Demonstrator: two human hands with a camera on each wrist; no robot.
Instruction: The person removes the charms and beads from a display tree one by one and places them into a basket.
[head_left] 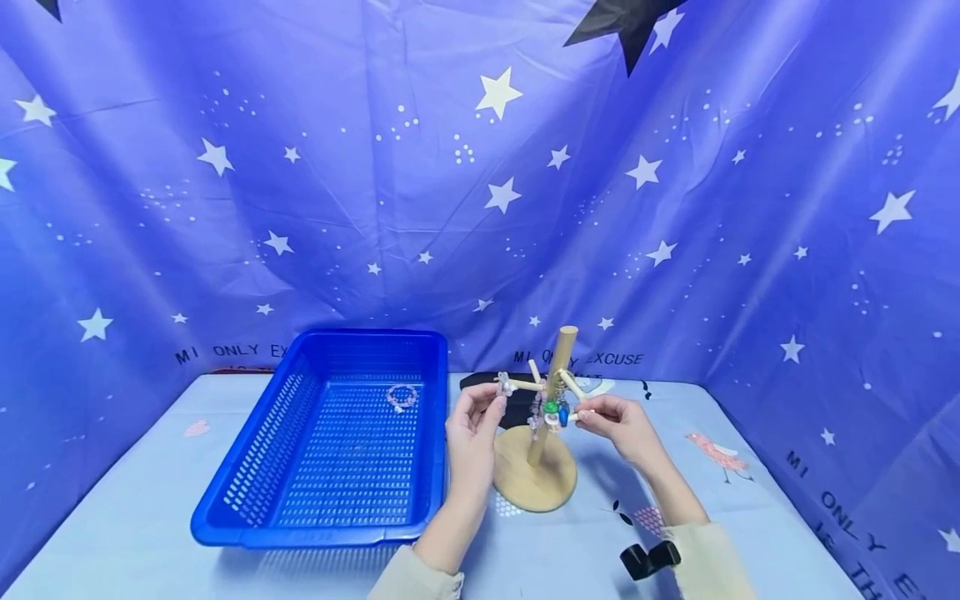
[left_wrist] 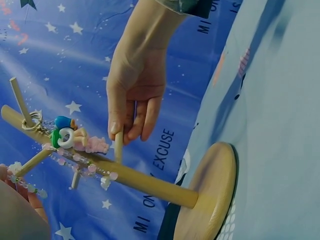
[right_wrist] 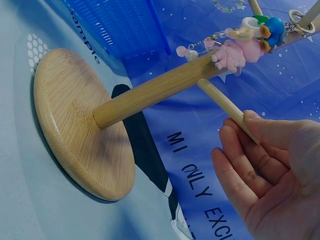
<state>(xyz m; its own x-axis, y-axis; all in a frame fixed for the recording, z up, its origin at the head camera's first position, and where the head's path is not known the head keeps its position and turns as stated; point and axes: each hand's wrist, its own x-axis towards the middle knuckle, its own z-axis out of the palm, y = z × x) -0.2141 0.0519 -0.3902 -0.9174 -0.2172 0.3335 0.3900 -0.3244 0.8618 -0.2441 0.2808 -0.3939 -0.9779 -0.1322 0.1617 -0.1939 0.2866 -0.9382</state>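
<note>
A wooden stand (head_left: 564,350) with side pegs and a round base stands upright in front of me. My left hand (head_left: 474,425) pinches a clear-and-pink beaded bracelet (head_left: 504,384) at the tip of the left peg (left_wrist: 34,163). My right hand (head_left: 622,425) pinches a lower peg (right_wrist: 222,100) on the right between thumb and fingers. Between the hands, a keychain with small blue, green and pink figures (right_wrist: 240,52) hangs by its metal ring (left_wrist: 32,120) from an upper peg. Another beaded bracelet (left_wrist: 75,158) hangs against the post.
A blue plastic basket (head_left: 318,533) sits left of the stand, with a pink beaded bracelet (head_left: 401,398) inside near its far right corner. A black object (head_left: 649,560) shows by the right sleeve. Behind the table hangs a blue star-printed curtain (head_left: 420,183).
</note>
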